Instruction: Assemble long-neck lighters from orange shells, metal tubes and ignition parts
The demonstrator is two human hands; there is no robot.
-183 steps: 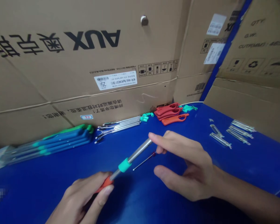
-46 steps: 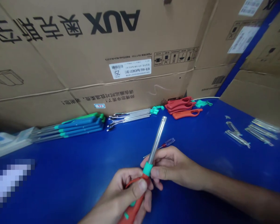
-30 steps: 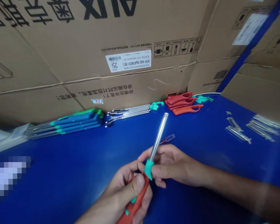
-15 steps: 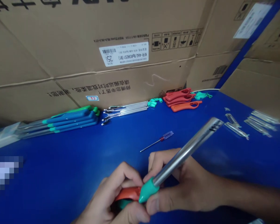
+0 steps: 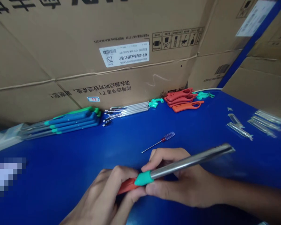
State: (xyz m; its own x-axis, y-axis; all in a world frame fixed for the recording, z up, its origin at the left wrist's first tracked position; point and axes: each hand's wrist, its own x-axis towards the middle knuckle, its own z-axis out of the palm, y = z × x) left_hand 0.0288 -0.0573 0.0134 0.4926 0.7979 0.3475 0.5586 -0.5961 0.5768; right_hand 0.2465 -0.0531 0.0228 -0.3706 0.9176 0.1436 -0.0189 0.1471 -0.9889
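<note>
My left hand point(image 5: 107, 190) is closed round an orange plastic handle point(image 5: 127, 186), most of it hidden by the fingers. A green pointed collar point(image 5: 144, 178) sits against the handle's end. From that collar a shiny metal tube point(image 5: 192, 162) runs up to the right. My right hand point(image 5: 178, 178) pinches the collar between thumb and fingers, with the tube passing over the hand. Just beyond the hands lies a screwdriver point(image 5: 162, 139) with a clear and red grip, flat on the blue table point(image 5: 84, 162).
Along the cardboard wall point(image 5: 72, 59) lie blue-and-green handled pieces point(image 5: 75, 122), thin metal rods with wires point(image 5: 135, 110), small green parts point(image 5: 155, 102) and orange-red handles point(image 5: 184, 106). Several clear-wrapped pieces point(image 5: 240, 130) rest at the right.
The metal tube has tipped down to the right and lies flatter. My left hand has turned with the orange handle, hiding its opening. The screwdriver has stayed in place.
</note>
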